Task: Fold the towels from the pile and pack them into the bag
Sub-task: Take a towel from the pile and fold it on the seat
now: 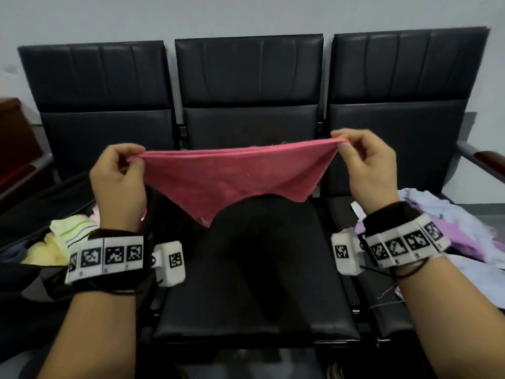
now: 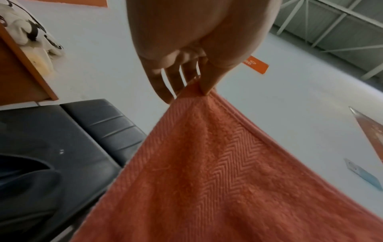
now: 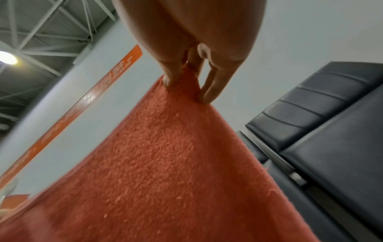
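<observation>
You've got the pink towel [image 1: 232, 177] up in the air, stretched between your two hands, its top edge pulled taut and doubled over, with at least two layers showing along that edge. Your left hand [image 1: 119, 177] pinches one upper corner between thumb and curled fingers; your right hand [image 1: 367, 166] pinches the other the same way. Below your grip the cloth sags to a soft point, hanging free above the middle black seat [image 1: 254, 283], not touching it.

Texture now: your left wrist view shows the towel [image 2: 217, 172] close up, with a herringbone weave band and a rolled hem running from your fingers [image 2: 207, 81]. Your right wrist view gives you the other face [image 3: 165, 163], plain looped terry, fuzzy and pebbled, bunched under your fingertips [image 3: 167, 81]. In both of those the cloth reads more orange than pink.

Around you: a row of three padded black chairs, smooth leather-like panels with stitched ribs. Left of your left hand, down low, a dark bag [image 1: 24, 272] sits open with yellow and striped folded towels [image 1: 65, 231] inside. Right of your right hand, the pile [image 1: 459, 228] of lilac and pale blue cloth lies crumpled on the end seat. The towel hides part of the middle chair's backrest from the head view.

Only the wrist views catch the steel ceiling trusses [image 3: 41, 32] and the orange wall stripe [image 3: 82, 101].
</observation>
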